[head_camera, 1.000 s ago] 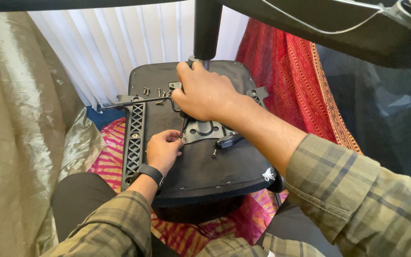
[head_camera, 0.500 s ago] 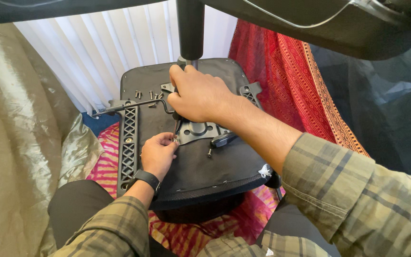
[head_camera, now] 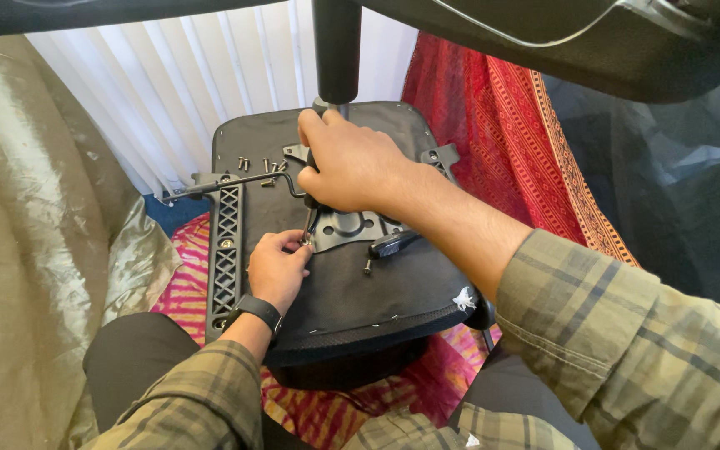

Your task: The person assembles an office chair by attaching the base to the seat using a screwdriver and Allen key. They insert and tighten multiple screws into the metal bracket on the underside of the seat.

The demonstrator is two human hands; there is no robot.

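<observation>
An upturned black chair seat [head_camera: 360, 300] lies on my lap with a grey metal mechanism plate [head_camera: 352, 227] bolted to its underside. My right hand [head_camera: 352, 162] is closed around a screwdriver handle, its shaft [head_camera: 307, 223] pointing down at the plate's left corner. My left hand [head_camera: 277, 267] pinches the shaft tip or the screw there with thumb and fingers. A black smartwatch [head_camera: 256, 308] is on my left wrist. A loose bolt [head_camera: 367, 267] lies just below the plate. A black armrest bracket [head_camera: 227, 250] runs along the seat's left side.
Several loose screws [head_camera: 262, 164] lie on the seat's far left. A black gas-lift column [head_camera: 337, 50] rises behind my right hand. White vertical blinds [head_camera: 185, 92] stand behind, shiny olive fabric [head_camera: 27, 233] at left, red patterned cloth [head_camera: 493, 125] at right, a dark chair part [head_camera: 593, 42] overhead.
My right hand has stayed on the tool over the plate. My left hand shifted slightly up and right to the shaft tip. The camera view drifted a little.
</observation>
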